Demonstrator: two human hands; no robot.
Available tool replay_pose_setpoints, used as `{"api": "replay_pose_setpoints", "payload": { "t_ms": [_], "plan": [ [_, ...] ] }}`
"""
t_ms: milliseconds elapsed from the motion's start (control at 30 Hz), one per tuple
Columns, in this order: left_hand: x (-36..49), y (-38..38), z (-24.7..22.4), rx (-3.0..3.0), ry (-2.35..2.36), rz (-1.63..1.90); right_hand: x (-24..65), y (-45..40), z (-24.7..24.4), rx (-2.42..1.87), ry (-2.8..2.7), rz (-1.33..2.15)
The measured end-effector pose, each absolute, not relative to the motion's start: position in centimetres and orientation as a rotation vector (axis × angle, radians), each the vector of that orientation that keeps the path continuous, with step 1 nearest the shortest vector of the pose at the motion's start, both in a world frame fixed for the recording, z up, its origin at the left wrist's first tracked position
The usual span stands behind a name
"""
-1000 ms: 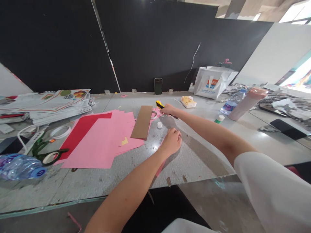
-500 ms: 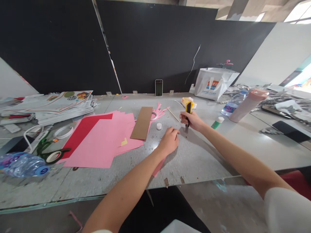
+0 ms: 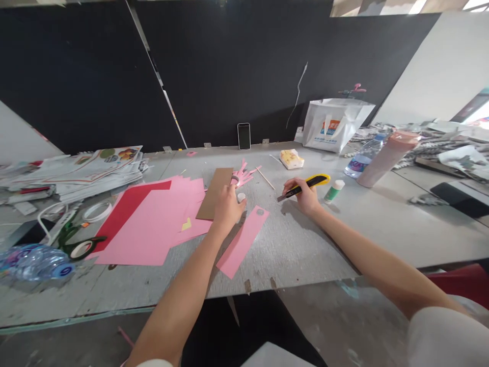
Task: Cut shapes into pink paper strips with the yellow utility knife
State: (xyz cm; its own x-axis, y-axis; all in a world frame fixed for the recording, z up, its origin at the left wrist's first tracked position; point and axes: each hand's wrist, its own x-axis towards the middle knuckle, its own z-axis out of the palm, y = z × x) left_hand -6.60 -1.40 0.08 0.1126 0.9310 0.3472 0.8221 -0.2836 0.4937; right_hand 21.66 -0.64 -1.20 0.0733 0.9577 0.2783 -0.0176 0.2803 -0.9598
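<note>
My left hand (image 3: 228, 206) reaches over the right edge of a brown cardboard strip (image 3: 214, 196), close to a small white cap (image 3: 241, 197); its fingers are bent, and whether they grip the cardboard cannot be made out. My right hand (image 3: 303, 195) is closed round a yellow and black utility knife (image 3: 315, 180), its blade pointing left just above the table. Between the hands lies a pink paper strip (image 3: 244, 239) with a small grey round spot (image 3: 260, 211) at its upper end. A thin stick (image 3: 265, 179) and pink cut paper (image 3: 244, 176) lie beyond.
Pink sheets (image 3: 141, 224), green-handled scissors (image 3: 86, 247) and a plastic bottle (image 3: 36, 262) lie at the left. A glue stick (image 3: 334, 191), tissue pack (image 3: 292, 159), pink tumbler (image 3: 387, 158) and white bag (image 3: 334, 125) are at the right. A phone (image 3: 243, 136) stands at the back.
My left hand has moved left, from the pink strip to the cardboard, uncovering the strip. The knife has tipped from upright to nearly flat in my right hand. The view has shifted slightly.
</note>
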Motion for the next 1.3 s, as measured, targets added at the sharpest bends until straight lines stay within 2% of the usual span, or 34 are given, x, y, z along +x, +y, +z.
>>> {"api": "replay_pose_setpoints", "payload": {
  "t_ms": [100, 233, 367, 500, 700, 967, 1300],
  "plan": [
    [-6.7, -1.2, -0.5, 2.200, 1.780, 0.825, 21.8, -1.6, -0.6, -1.052, -1.451, 0.865],
    [-6.8, -0.6, -1.3, 2.214, 1.579, 0.848, 21.8, -3.0, 0.7, -1.115, -1.829, 0.747],
    [-6.9, -0.1, -2.0, 2.218, 1.501, 0.875, 21.0, -3.5, 0.7, -1.005, -2.352, 0.551],
    [-6.8, 0.2, -2.4, 2.312, 1.475, 0.862, 20.0, -3.3, 0.1, -0.903, -2.637, 0.436],
    [-6.5, 0.4, -2.7, 2.262, 1.473, 0.923, 19.9, -3.3, 0.0, -1.010, -2.797, 0.400],
    [-5.7, -0.3, -2.0, 2.110, 1.371, 1.070, 21.6, -2.1, 0.2, -1.393, -2.804, 0.184],
    [-4.8, -0.4, -2.6, 2.200, 1.135, 1.030, 20.8, -3.0, 0.7, -1.376, -2.793, 0.176]
  ]
}}
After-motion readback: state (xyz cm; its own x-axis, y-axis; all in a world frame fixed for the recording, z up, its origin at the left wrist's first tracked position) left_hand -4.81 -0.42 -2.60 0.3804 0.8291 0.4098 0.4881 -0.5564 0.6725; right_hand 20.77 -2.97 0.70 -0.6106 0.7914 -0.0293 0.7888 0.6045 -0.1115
